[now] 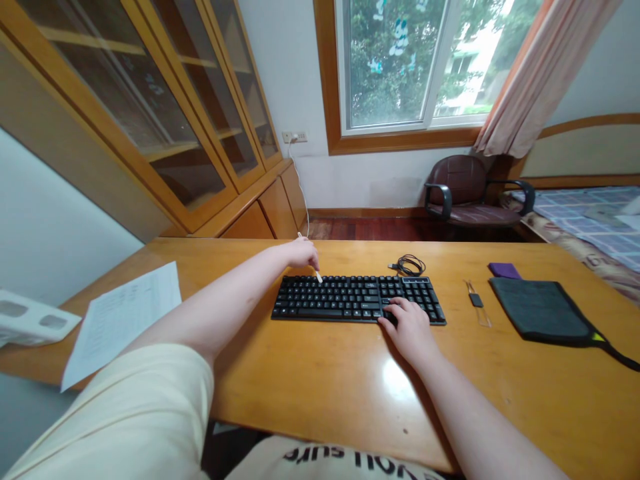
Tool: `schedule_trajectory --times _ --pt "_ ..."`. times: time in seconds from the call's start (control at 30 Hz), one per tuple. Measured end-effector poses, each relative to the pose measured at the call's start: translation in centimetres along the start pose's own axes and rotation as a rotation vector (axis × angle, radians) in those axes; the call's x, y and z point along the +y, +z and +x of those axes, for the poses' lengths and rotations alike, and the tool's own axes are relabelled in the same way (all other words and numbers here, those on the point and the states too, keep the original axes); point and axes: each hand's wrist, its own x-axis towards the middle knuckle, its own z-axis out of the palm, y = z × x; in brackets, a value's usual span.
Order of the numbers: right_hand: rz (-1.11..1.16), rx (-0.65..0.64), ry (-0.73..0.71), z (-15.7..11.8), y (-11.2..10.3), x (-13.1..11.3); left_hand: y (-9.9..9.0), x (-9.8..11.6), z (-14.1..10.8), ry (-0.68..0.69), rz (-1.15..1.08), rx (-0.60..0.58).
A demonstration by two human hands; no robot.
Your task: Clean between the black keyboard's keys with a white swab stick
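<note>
A black keyboard [330,298] lies flat on the wooden desk, its long side facing me. My left hand [301,253] is above its back left edge, fingers pinched round a thin white stick that looks like a cotton swab [319,276]. The swab's white tip points down at the top rows of keys. My right hand [409,327] rests on the keyboard's right part, fingertips on the keys near the arrow block and thumb at the front edge, gripping it. Behind the keyboard sits a coiled black USB cable [411,265].
On the desk [300,373], a dark pouch [543,310] with a strap, a purple cloth [505,270] and a small black item with thin wires [476,300] lie right. Printed sheets [125,313] and a white holed object [35,319] lie left. Beyond stands a chair [460,183].
</note>
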Motion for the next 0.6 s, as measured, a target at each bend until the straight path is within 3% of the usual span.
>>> schedule_trajectory --times 0.13,0.33,0.43,0.6 --pt "-0.001 0.007 -0.011 0.0 0.0 0.0 -0.1 0.3 1.7 0.08 0.07 0.018" --pt "0.005 0.02 -0.016 -0.1 0.2 0.2 -2.1 -0.1 2.3 -0.035 0.223 0.158" --pt "0.006 0.019 -0.016 -0.1 0.2 0.2 -2.7 0.0 2.0 0.0 0.224 0.108" --pt "0.003 0.003 -0.007 -0.1 0.1 0.1 -1.6 0.8 2.0 -0.017 0.117 -0.063"
